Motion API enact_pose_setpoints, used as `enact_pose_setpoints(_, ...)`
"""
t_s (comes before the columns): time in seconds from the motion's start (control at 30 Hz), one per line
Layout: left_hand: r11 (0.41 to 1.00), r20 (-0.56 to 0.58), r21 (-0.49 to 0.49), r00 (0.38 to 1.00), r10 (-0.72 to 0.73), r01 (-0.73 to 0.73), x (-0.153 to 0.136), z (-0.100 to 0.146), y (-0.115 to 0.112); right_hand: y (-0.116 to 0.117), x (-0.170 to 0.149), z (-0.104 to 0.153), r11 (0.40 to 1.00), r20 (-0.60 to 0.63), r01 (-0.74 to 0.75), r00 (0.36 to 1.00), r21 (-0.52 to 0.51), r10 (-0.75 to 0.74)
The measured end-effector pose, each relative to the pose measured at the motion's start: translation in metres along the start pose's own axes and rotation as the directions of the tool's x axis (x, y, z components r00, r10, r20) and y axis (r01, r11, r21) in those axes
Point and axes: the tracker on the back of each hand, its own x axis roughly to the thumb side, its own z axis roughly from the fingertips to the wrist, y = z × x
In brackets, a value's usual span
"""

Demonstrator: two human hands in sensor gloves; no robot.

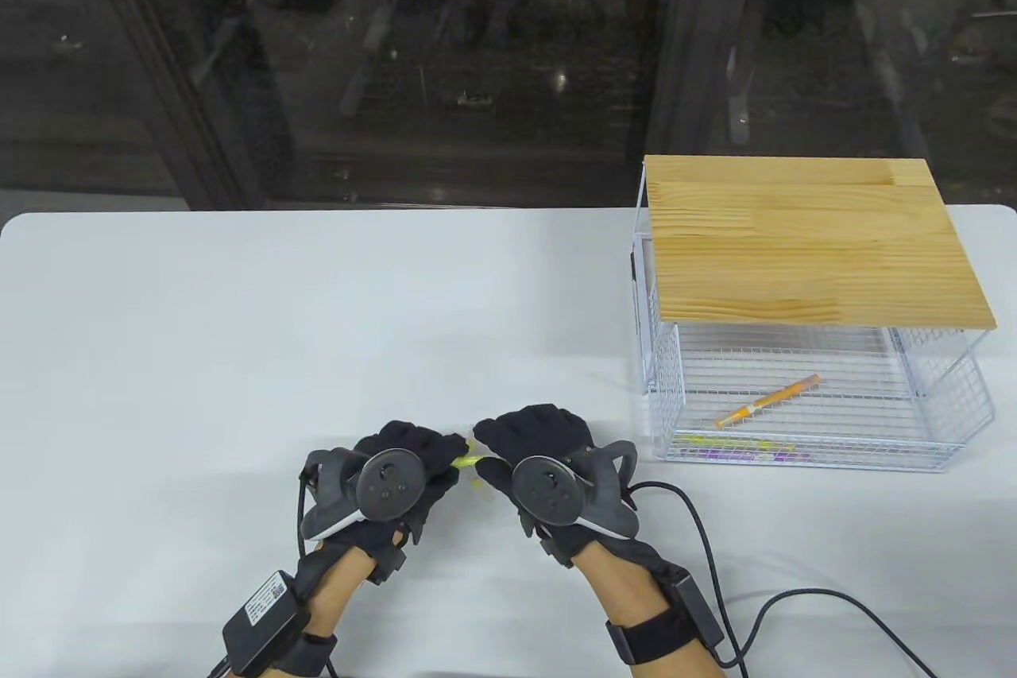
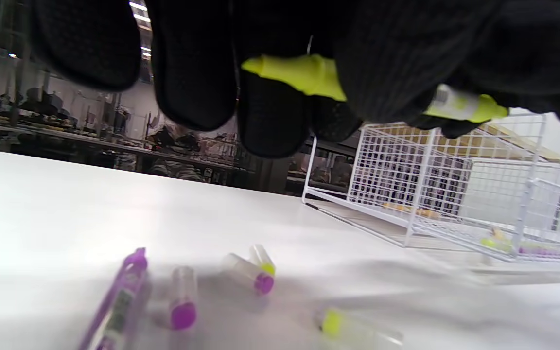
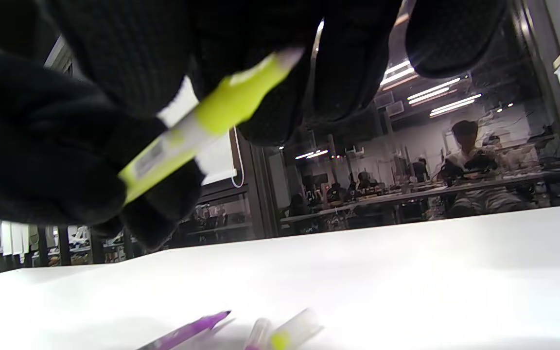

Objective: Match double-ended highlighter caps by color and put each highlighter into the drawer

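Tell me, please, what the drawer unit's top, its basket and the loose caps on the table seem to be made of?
Top: looks like light unpainted wood, with visible grain and joined strips. Basket: thin white-coated wire, probably metal, in a grid. Loose caps: apparently clear plastic; coloured purple or yellow inserts show through them.

Uncapped yellow highlighter [image 2: 309, 75] held aloft above loose caps [image 2: 248, 272].

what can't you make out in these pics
- Loose caps on the table: table view, hidden under both hands.
- Yellow highlighter: all views, its middle covered by gloved fingers.
- Highlighters at the drawer front: table view, blurred behind mesh, count unclear.
- Purple highlighter: left wrist view, cut off by bottom edge.
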Motion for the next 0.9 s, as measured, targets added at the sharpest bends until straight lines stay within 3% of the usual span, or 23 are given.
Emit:
enact_pose_setpoints(0.33,0.999,-0.105,0.047,0.994,0.006,-0.001,-0.023,0.002,0.012,-0.010,-0.028,0.000,0.997,-0.105,-0.055,0.993,-0.051,0.049)
enact_pose_setpoints(0.67,0.998,-0.192,0.053,0.981,0.031,-0.021,-0.051,0.001,0.014,-0.001,-0.052,-0.001,0.997,-0.178,-0.076,0.981,0.028,0.080)
enact_pose_setpoints(0.9,0.998,-0.210,0.057,0.977,0.043,-0.032,-0.056,0.002,0.015,0.006,-0.048,-0.003,0.996,-0.171,-0.061,0.983,0.066,0.072)
